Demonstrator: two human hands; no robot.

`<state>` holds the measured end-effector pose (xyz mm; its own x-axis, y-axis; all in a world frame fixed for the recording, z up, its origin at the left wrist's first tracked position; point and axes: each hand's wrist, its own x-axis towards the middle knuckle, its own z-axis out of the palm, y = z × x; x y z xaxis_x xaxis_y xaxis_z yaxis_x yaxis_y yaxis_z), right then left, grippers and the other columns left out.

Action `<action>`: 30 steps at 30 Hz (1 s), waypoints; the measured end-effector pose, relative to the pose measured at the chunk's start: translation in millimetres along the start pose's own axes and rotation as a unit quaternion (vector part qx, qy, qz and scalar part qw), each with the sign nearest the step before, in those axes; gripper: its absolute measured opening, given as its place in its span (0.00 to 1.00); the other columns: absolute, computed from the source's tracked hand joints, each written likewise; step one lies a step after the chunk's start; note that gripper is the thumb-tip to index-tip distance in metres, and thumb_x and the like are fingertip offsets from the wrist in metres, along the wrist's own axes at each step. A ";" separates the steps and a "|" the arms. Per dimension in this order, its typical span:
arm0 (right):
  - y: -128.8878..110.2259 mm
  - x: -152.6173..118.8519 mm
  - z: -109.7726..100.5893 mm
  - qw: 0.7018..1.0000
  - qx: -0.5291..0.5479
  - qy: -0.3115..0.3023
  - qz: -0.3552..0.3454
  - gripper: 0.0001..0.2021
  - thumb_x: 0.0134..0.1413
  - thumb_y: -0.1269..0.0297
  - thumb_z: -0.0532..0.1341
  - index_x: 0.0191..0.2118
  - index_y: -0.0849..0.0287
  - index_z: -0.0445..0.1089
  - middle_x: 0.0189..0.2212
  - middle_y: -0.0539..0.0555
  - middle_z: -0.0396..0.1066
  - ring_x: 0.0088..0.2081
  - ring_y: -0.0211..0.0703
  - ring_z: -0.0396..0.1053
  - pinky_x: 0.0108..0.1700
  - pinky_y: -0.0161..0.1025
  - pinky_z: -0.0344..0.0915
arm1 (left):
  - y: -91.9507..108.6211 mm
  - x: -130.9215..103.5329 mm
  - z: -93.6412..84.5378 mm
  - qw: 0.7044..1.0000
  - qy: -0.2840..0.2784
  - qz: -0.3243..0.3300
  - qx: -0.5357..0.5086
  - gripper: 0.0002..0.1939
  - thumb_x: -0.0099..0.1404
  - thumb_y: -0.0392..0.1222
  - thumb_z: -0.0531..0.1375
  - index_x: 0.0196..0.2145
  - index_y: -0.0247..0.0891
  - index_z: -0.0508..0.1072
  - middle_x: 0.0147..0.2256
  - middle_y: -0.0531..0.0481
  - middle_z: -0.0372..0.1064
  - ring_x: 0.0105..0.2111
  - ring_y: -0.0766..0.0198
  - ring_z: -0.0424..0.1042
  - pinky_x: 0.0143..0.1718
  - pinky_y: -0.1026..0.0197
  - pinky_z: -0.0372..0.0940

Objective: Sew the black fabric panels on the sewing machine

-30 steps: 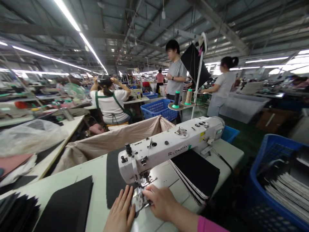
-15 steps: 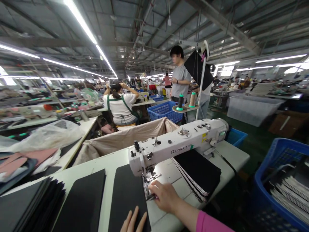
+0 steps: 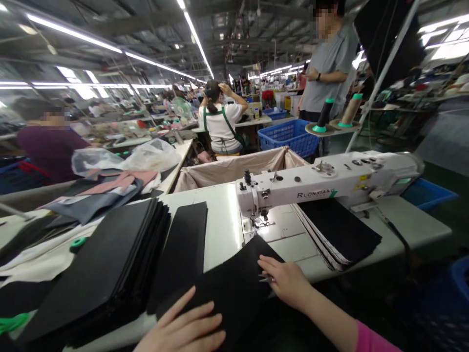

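A black fabric panel (image 3: 234, 276) lies turned at an angle in front of the sewing machine (image 3: 289, 188), its far corner close to the presser foot. My left hand (image 3: 186, 325) rests on the panel's near left part, fingers spread. At the right edge my right hand (image 3: 287, 281) grips the panel, fingertips on top and thumb hidden. Pointed metal blades, seemingly thread snips (image 3: 266, 279), stick out from under its fingers. To the left are another black panel (image 3: 183, 239) and a thick stack of black panels (image 3: 98, 254).
Under the machine arm sits a pile of black pieces with pale edges (image 3: 337, 230). Behind the table hangs a beige cloth bin (image 3: 234, 168). Thread cones (image 3: 326, 115) stand at the back right. Co-workers are farther off, one seated (image 3: 222, 122), one standing (image 3: 326, 68).
The black panel has come away from beside the needle and turned toward me. My right hand has drawn back from the presser foot onto the panel's edge. The view has swung left and down.
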<state>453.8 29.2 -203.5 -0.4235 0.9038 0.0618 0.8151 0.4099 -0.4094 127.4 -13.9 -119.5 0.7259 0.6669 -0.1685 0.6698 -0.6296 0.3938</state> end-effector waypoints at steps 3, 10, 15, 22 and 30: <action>14.8 -24.2 -7.9 0.997 0.060 0.046 0.024 0.24 0.59 0.69 0.52 0.60 0.47 0.60 0.59 0.50 0.63 0.50 0.43 0.70 0.49 0.42 0.67 | -12.3 3.1 -6.0 0.991 0.040 -0.062 0.110 0.30 0.61 0.36 0.54 0.58 0.65 0.62 0.59 0.61 0.59 0.63 0.50 0.54 0.62 0.31 0.38; 55.9 -82.0 -28.5 0.939 0.210 0.184 0.203 0.15 0.64 0.57 0.49 0.46 0.53 0.70 0.41 0.53 0.74 0.42 0.43 0.72 0.44 0.37 0.67 | 27.9 91.9 26.5 0.999 0.043 -0.006 0.007 0.36 0.62 0.45 0.63 0.64 0.50 0.54 0.61 0.48 0.57 0.59 0.54 0.59 0.58 0.50 0.59; 45.2 -104.4 -20.3 0.937 0.187 0.126 0.268 0.14 0.64 0.51 0.50 0.36 0.53 0.66 0.27 0.48 0.71 0.29 0.41 0.71 0.34 0.36 0.65 | 75.0 170.1 73.7 0.991 0.129 -0.006 -0.038 0.26 0.62 0.41 0.64 0.56 0.42 0.62 0.49 0.46 0.64 0.48 0.55 0.64 0.50 0.52 0.64; 26.6 -109.9 -2.7 0.966 0.114 0.080 0.218 0.10 0.66 0.57 0.46 0.39 0.53 0.61 0.32 0.50 0.70 0.32 0.43 0.71 0.33 0.36 0.61 | 81.4 183.0 105.3 0.985 0.171 -0.012 -0.030 0.05 0.69 0.35 0.55 0.35 0.40 0.70 0.37 0.49 0.66 0.39 0.58 0.63 0.40 0.56 0.61; 23.9 -88.6 20.4 0.986 0.055 0.051 0.147 0.06 0.61 0.63 0.52 0.35 0.54 0.63 0.29 0.50 0.74 0.27 0.42 0.72 0.26 0.34 0.56 | 66.9 178.7 113.9 0.970 0.204 0.003 -0.133 0.04 0.69 0.33 0.53 0.35 0.39 0.66 0.37 0.48 0.66 0.39 0.59 0.64 0.41 0.57 0.61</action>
<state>502.8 -43.5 -237.3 -0.1283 0.9916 0.0140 0.8468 0.1169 -0.5189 319.8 17.7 -226.2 0.5710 0.7998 0.1850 0.5618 -0.5450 0.6224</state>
